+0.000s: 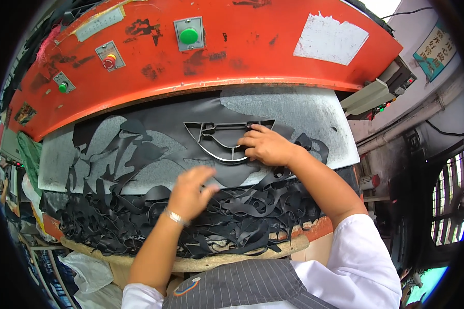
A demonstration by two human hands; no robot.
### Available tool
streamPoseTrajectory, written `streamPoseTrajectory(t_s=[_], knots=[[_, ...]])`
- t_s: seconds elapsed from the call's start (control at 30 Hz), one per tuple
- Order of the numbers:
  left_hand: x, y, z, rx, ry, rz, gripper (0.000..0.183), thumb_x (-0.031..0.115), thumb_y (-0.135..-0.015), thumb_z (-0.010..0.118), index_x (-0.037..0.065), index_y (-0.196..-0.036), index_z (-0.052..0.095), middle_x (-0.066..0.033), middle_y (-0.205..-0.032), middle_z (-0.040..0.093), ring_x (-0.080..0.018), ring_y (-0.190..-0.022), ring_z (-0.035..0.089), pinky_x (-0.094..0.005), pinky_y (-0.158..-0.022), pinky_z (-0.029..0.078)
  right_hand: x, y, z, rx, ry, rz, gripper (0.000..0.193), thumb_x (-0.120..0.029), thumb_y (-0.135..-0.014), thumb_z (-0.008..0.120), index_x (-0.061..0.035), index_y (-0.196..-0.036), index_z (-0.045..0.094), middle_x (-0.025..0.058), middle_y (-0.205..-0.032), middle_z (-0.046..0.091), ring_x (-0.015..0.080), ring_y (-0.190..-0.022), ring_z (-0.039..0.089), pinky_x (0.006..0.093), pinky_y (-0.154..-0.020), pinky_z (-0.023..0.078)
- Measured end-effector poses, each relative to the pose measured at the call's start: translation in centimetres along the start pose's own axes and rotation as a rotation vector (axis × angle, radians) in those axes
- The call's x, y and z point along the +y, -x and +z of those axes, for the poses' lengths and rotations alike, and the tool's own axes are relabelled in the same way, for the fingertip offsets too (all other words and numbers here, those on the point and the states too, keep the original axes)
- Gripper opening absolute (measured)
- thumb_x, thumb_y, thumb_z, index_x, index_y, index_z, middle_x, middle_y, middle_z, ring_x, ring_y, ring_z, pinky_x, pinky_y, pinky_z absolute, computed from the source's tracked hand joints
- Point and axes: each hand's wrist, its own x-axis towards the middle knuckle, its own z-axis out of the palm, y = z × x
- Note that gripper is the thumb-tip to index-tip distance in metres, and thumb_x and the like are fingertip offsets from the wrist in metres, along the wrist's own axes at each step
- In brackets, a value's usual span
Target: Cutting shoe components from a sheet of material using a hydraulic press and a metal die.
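A metal cutting die, a half-moon-like frame with pointed ends and inner struts, sits on a black leather-like sheet. The sheet covers part of a pale grey cutting board. My right hand grips the die near its right end, fingers over the rim; some fingertips are hidden. Nearer to me and to the left, my left hand hovers over the board's front edge. It is slightly blurred, with thumb and fingers apart and nothing visible in it. Cut black strips lie left of the die.
Tangled black offcuts fill the strip between the board and a worn front rail. A red press beam spans the back, bearing a large green button and a red knob. Plastic bags hang at lower left.
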Motion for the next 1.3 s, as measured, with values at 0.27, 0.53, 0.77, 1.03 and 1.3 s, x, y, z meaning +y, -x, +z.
streamPoseTrajectory(t_s=[0.27, 0.53, 0.77, 1.03, 1.3], knots=[[-5.9, -4.8, 2.6, 0.026, -0.222, -0.169, 0.070, 0.037, -0.071, 0.081, 0.017, -0.132, 0.055, -0.0293, -0.145, 0.037, -0.0415, -0.137, 0.033, -0.0489, -0.110, 0.029, 1.4, 6.1, 2.9, 0.441, -0.295, 0.868, 0.086, -0.036, -0.069, 0.082, -0.0108, -0.141, 0.043, 0.0185, -0.140, 0.046, 0.0374, -0.131, 0.042, 0.0487, -0.109, 0.029], [-6.5, -6.4, 4.6, 0.117, -0.292, -0.177, 0.049, 0.033, -0.065, 0.084, 0.009, -0.100, 0.060, -0.0349, -0.142, 0.038, -0.0455, -0.136, 0.033, -0.0470, -0.109, 0.026, 4.9, 4.5, 3.6, 0.280, -0.296, 0.909, 0.090, -0.042, -0.067, 0.082, -0.0100, -0.141, 0.044, 0.0209, -0.138, 0.050, 0.0326, -0.135, 0.039, 0.0484, -0.113, 0.022], [-5.9, -6.3, 5.8, 0.191, -0.337, -0.166, 0.047, 0.031, -0.065, 0.083, 0.008, -0.100, 0.062, -0.0336, -0.134, 0.048, -0.0450, -0.134, 0.038, -0.0470, -0.108, 0.028, 6.2, 5.3, 4.1, 0.388, -0.287, 0.834, 0.083, -0.044, -0.064, 0.083, -0.0107, -0.134, 0.053, 0.0155, -0.129, 0.058, 0.0312, -0.126, 0.047, 0.0449, -0.109, 0.027], [-6.8, -5.9, 4.8, 0.193, -0.281, -0.086, 0.047, 0.033, -0.069, 0.081, 0.013, -0.108, 0.066, -0.0278, -0.129, 0.056, -0.0385, -0.129, 0.047, -0.0455, -0.105, 0.034, 5.9, 5.4, 4.1, 0.434, -0.252, 0.861, 0.083, -0.042, -0.062, 0.084, -0.0129, -0.134, 0.054, 0.0106, -0.125, 0.062, 0.0287, -0.124, 0.050, 0.0426, -0.107, 0.029], [-7.5, -5.4, 5.7, 0.257, -0.290, -0.064, 0.042, 0.034, -0.068, 0.081, 0.012, -0.101, 0.068, -0.0275, -0.127, 0.057, -0.0383, -0.126, 0.050, -0.0448, -0.103, 0.037, 5.6, 5.3, 4.4, 0.421, -0.249, 0.861, 0.079, -0.042, -0.064, 0.083, -0.0129, -0.132, 0.056, 0.0105, -0.127, 0.060, 0.0305, -0.124, 0.048, 0.0416, -0.108, 0.029]])
